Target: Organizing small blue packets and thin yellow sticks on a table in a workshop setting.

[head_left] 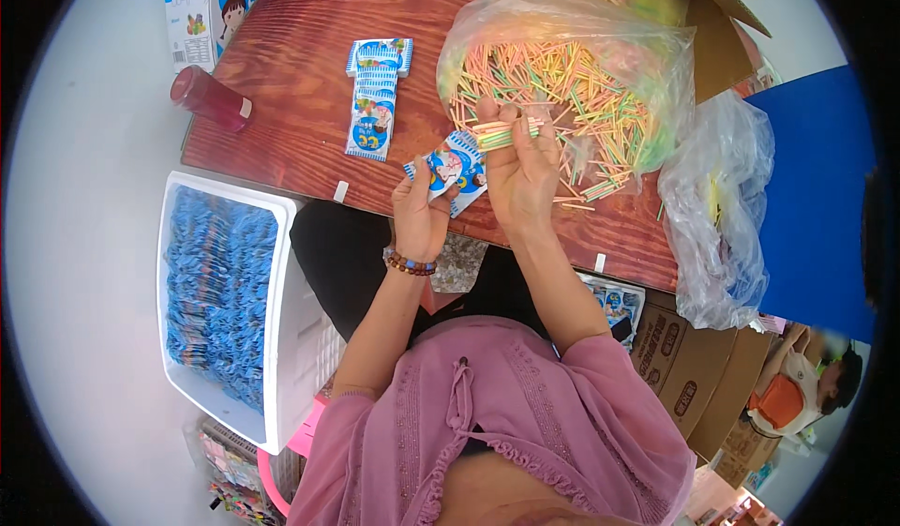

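The small blue printed packet (452,172) sits pinched in the left hand (419,215), held up just over the near edge of the table, its mouth turned toward the other hand. Right beside it, the right hand (521,172) is closed around a little bundle of thin pastel sticks (502,133), their ends poking out to the left, touching or nearly touching the packet's top. By the look of it, this is the filling step: a counted bunch ready to slide into the pouch. The next move would call for keeping the bundle tight and lined up with the opening while the left thumb holds the pouch mouth apart (whether it is actually open cannot be told from here).

Behind the hands lies the big clear plastic bag (600,48), slumped open and heaped with more green, orange and pink sticks, a few strays spilling onto the wood. Further left, a short row of matching blue packets (373,99) lies flat on the table (300,67), a reddish-brown wood-grain top. A red bottle (208,98) lies at its left corner.

Off the table, a white foam box (291,338) packed with blue packets stands by the person's left knee, a crumpled clear bag (717,217) hangs at the right, cardboard cartons (684,376) are below it, and the floor is pale grey.
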`<state>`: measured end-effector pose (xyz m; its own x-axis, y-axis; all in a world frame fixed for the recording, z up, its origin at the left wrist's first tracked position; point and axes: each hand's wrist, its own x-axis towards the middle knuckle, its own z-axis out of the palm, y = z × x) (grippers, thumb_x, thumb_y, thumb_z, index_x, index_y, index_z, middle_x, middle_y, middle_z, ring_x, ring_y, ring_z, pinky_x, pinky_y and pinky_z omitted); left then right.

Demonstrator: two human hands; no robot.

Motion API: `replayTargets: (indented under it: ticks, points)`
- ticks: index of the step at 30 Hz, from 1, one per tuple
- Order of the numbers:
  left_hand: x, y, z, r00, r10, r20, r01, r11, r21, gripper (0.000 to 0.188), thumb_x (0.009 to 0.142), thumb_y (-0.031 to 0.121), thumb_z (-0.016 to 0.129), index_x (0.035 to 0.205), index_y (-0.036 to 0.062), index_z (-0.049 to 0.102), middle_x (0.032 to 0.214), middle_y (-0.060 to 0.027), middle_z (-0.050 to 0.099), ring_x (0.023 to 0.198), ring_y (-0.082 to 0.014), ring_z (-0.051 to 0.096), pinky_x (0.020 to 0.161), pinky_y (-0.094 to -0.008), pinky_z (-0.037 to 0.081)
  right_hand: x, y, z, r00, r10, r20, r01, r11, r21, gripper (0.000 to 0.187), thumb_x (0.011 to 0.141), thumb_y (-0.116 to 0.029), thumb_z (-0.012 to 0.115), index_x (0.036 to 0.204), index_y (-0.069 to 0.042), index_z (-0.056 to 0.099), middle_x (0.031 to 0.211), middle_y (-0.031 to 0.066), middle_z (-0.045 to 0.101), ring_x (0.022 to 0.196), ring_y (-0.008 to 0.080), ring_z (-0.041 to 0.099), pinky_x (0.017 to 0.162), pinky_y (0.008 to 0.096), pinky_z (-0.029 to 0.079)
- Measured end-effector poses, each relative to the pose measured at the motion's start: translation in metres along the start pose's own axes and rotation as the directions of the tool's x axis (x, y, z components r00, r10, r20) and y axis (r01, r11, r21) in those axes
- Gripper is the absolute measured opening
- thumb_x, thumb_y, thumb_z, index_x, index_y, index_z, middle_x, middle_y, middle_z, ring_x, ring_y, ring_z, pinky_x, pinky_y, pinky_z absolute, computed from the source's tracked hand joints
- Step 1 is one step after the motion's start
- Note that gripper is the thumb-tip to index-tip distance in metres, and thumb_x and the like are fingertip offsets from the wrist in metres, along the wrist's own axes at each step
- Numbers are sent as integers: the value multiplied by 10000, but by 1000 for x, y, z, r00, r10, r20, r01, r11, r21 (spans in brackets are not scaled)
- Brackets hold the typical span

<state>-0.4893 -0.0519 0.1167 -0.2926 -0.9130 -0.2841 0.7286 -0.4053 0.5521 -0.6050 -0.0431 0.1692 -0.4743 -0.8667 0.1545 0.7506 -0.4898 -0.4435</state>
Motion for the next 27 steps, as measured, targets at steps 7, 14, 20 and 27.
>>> replayTargets:
  ticks: [7,14,20,27]
  points:
    - [3,-2,-11,1000,-2,12,2,1000,-2,299,980,303,492,973,23,597,897,-40,634,751,-117,556,672,-254,453,-3,2,-3,995,8,103,1,996,-85,119,956,-42,475,1075,-45,482,976,83,571,1102,281,563,969,406,449]
    - [1,-1,-14,998,26,61,-27,999,20,293,982,278,489,1035,12,599,997,-58,652,857,-130,599,733,-274,481,-13,13,-9,995,3,95,16,979,-203,111,967,-75,468,1074,-47,478,1053,103,577,1130,256,546,954,369,441]
    - [6,-9,-10,991,61,121,-59,998,-20,268,985,220,485,1033,-17,600,1041,-101,652,929,-180,640,822,-327,526,-17,12,-9,975,-8,223,162,710,-685,223,991,-151,427,1175,-38,483,1298,152,502,1300,259,372,1074,373,273]
    - [7,-3,-31,997,53,61,-49,996,-73,239,979,197,497,1046,-12,593,1060,-99,646,968,-187,631,847,-342,528,3,-33,-29,978,56,202,168,366,-915,209,922,-56,521,1114,-14,590,1185,93,573,1093,165,538,943,285,416]
